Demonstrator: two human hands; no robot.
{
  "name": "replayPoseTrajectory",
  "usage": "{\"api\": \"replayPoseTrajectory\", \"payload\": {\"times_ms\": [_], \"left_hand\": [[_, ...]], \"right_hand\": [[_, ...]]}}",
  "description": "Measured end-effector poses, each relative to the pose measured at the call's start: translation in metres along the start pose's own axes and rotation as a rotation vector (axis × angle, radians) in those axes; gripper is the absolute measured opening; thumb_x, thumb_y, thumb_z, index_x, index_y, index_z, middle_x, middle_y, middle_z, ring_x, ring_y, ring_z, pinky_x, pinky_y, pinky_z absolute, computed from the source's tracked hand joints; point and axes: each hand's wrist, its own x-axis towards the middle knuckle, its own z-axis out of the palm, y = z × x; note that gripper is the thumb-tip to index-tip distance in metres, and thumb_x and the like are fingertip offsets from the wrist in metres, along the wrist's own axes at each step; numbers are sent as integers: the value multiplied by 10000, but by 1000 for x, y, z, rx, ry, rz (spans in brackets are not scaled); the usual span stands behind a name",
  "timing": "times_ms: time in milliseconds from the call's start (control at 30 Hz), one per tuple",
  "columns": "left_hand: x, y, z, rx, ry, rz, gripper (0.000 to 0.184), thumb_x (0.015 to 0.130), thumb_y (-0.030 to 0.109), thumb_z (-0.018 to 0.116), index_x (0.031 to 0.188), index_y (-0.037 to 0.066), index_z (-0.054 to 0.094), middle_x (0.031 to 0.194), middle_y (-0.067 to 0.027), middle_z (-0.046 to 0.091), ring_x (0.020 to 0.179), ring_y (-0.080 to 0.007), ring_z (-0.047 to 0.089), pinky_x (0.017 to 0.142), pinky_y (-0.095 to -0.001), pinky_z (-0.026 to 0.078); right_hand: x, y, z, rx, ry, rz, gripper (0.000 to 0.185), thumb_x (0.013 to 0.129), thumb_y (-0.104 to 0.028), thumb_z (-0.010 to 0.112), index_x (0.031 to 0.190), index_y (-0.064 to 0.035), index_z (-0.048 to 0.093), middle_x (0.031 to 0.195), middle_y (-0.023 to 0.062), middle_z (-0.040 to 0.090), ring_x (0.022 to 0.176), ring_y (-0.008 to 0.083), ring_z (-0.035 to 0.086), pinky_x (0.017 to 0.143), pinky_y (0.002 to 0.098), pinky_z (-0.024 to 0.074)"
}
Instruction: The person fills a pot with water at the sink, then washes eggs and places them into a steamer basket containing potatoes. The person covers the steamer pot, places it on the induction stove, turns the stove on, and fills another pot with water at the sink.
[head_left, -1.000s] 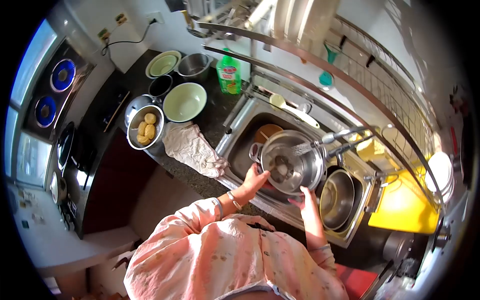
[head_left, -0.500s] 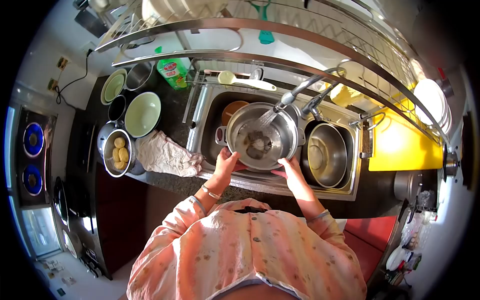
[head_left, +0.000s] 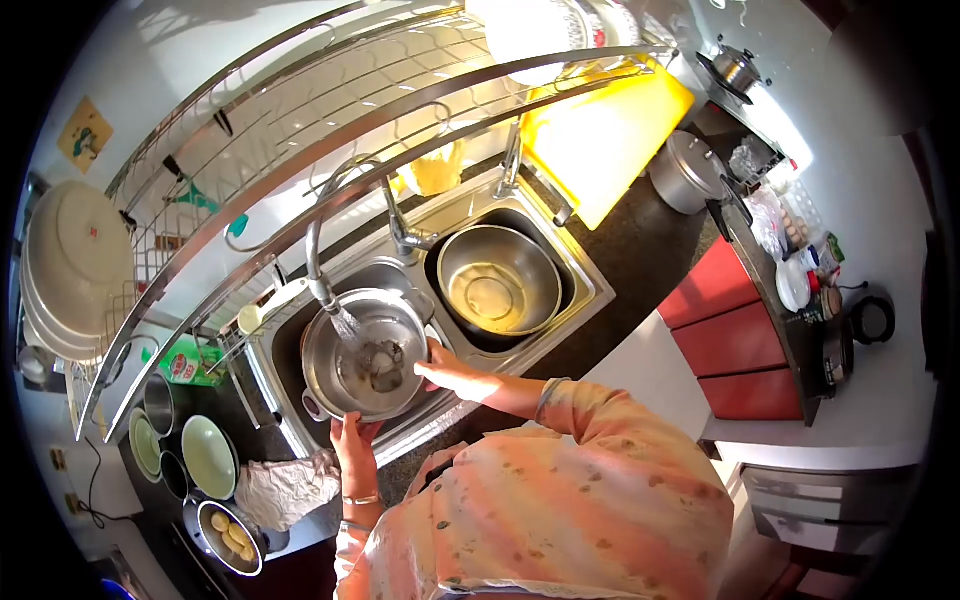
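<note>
While water [head_left: 345, 325] runs from the spout [head_left: 323, 290] into the steel pot [head_left: 322, 365], the person supports this vessel over the left basin [head_left: 288, 350]. The left hand [head_left: 355, 448] holds the near edge beside a side handle [head_left: 312, 405]; the right hand [head_left: 452, 375] holds the rim farther right. Both grips are partly curled, with the pot between them; fingers beneath it are hidden, so their exact closure cannot be told. The step in hand appears to be rinsing or filling. Any shift of the pot would call for both hands moving together, its mouth kept level, clear of the spout. The patches at its bottom cannot be identified. In the right basin sits a second pot [head_left: 468, 268], apart from both hands.
</note>
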Motion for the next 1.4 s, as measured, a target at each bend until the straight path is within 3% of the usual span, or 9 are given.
{"api": "replayPoseTrajectory", "payload": {"times_ms": [33, 200, 267, 467, 533, 600, 867, 933, 1400], "left_hand": [[-5, 5, 6, 8, 20, 6, 150, 796, 70, 562, 942, 51, 535, 895, -71, 580, 809, -216, 610, 749, -389, 547], [4, -5, -2, 9, 30, 4, 204, 801, 42, 543, 1005, 59, 532, 894, -48, 601, 760, -196, 636, 672, -363, 583], [5, -4, -3, 42, 16, 3, 175, 806, 43, 545, 980, 52, 523, 875, -46, 592, 744, -190, 627, 666, -362, 583], [3, -1, -1, 42, -2, 18, 163, 811, 49, 551, 969, 45, 510, 878, -53, 591, 745, -187, 623, 661, -358, 583], [3, -1, 2, 20, 34, 20, 164, 814, 46, 548, 973, 48, 510, 885, -55, 596, 751, -186, 624, 665, -357, 583], [2, 1, 4, 24, 14, 15, 173, 818, 37, 539, 987, 51, 511, 888, -55, 602, 746, -187, 626, 663, -354, 584], [-3, 4, 9, 27, 32, 5, 186, 845, 26, 511, 1030, 24, 488, 900, -87, 606, 758, -199, 639, 654, -356, 600], [-2, 0, 5, 48, 28, 5, 285, 822, 56, 518, 1103, 12, 502, 942, -92, 600, 814, -190, 626, 749, -365, 583], [-6, 2, 8, -49, 34, -28, 219, 836, 48, 511, 1053, 64, 484, 950, -48, 576, 804, -175, 613, 700, -346, 580]], "right_hand": [[-2, -6, -1, -15, 2, 0, 657, 838, -257, 574, 1386, -102, 245, 1223, 94, 478, 993, 191, 530, 651, 328, 512], [-1, -4, -4, 10, -28, -13, 696, 843, -275, 581, 1423, -129, 225, 1268, 73, 473, 1000, 174, 534, 652, 309, 513], [-3, -4, -3, 18, 16, -64, 640, 854, -252, 559, 1386, -108, 234, 1159, 101, 492, 869, 183, 552, 612, 328, 502], [-4, -8, -5, -20, 1, -28, 683, 853, -283, 571, 1421, -122, 228, 1257, 73, 481, 951, 158, 542, 637, 294, 514], [0, -6, -2, -26, 49, -81, 576, 848, -233, 560, 1331, -63, 297, 1136, 112, 501, 816, 155, 556, 559, 295, 503], [0, -5, -2, 32, 45, -105, 570, 837, -191, 542, 1341, -63, 307, 986, 75, 535, 693, 125, 536, 529, 277, 490], [2, -5, -4, -8, 6, -32, 576, 851, -173, 544, 1368, -82, 309, 1125, 78, 512, 942, 147, 553, 635, 281, 535], [4, -5, -4, -17, -13, 0, 577, 854, -164, 541, 1375, -93, 305, 1144, 73, 497, 972, 144, 537, 650, 282, 542], [7, -6, -5, -19, 6, 4, 539, 848, -112, 563, 1338, -92, 339, 1026, 33, 533, 886, 111, 552, 650, 279, 553]]}}
